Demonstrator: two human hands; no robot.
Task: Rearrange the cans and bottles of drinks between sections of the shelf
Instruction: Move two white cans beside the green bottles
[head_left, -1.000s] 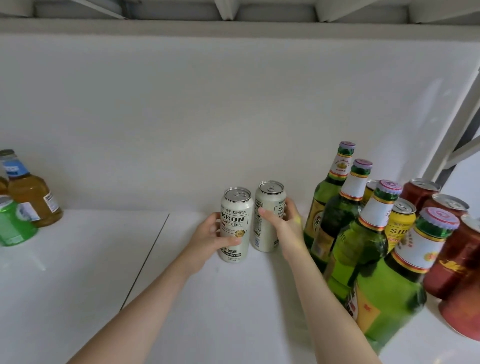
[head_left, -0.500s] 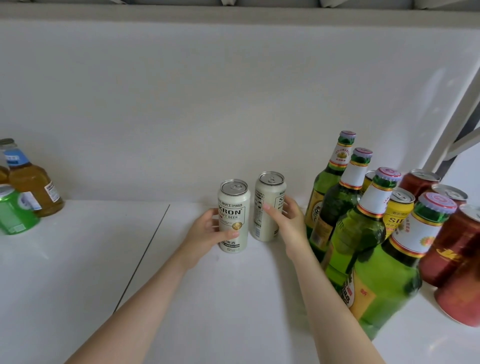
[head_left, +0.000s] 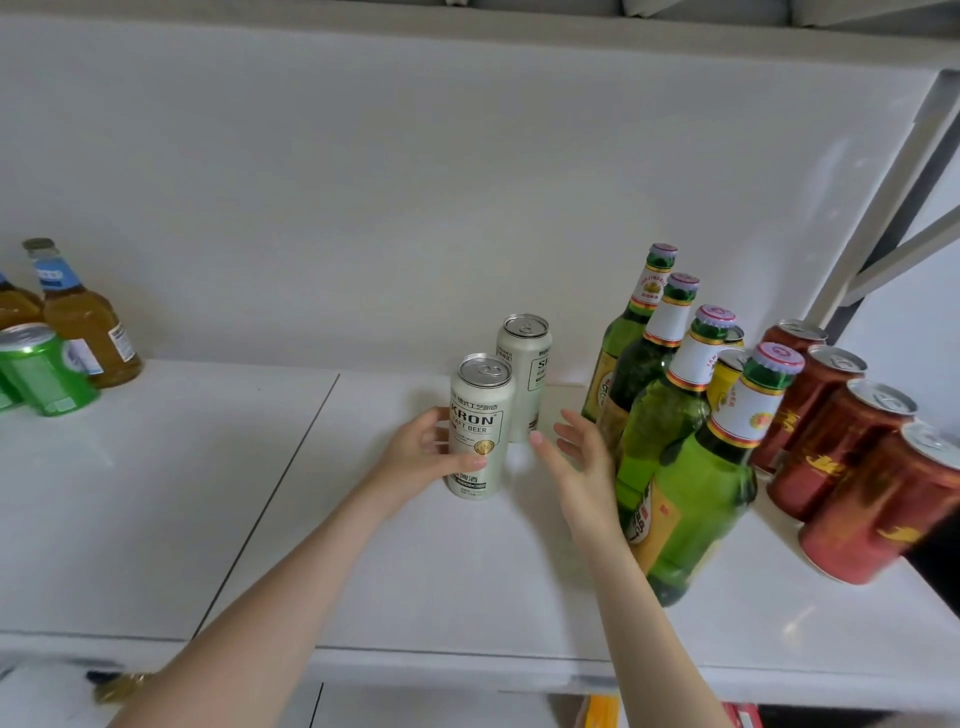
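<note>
A: Left hand (head_left: 421, 457)?
B: Wrapped round the front white can (head_left: 478, 431), which is upright on the shelf (head_left: 363, 545), right section.
A: Right hand (head_left: 576, 457)?
B: Fingers loose and spread, holding nothing (one fingertip near the rear white can (head_left: 524, 374), contact unclear).
A: Neighbours?
B: Green bottles (head_left: 670, 431) just right of that hand.

L hand (head_left: 421, 457) round front white can (head_left: 478, 431); R hand (head_left: 576, 457) open, clear of rear can (head_left: 524, 374)

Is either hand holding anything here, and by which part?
The left hand grips the front white can round its lower body; the right hand holds nothing.
</note>
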